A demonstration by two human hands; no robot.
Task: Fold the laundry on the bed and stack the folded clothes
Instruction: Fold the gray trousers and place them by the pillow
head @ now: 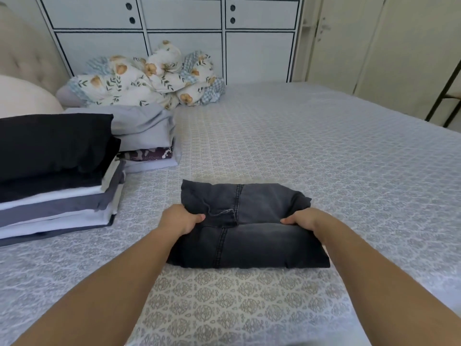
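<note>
Dark grey jeans (249, 221) lie folded into a thick bundle on the patterned bed (324, 146), straight in front of me. My left hand (180, 218) grips the bundle's left side, thumb on top and fingers tucked under a fold. My right hand (303, 218) grips its right side the same way. To the left stands a stack of folded clothes (57, 186) in black, white and grey layers. Behind it is a second, lower pile of folded grey and patterned pieces (147, 136).
A crumpled floral duvet (149, 76) lies at the bed's far side near a pillow (22, 96) and a padded headboard (27, 53). White wardrobe doors (184, 33) stand beyond the bed. A dark metal frame (446, 91) stands at the right.
</note>
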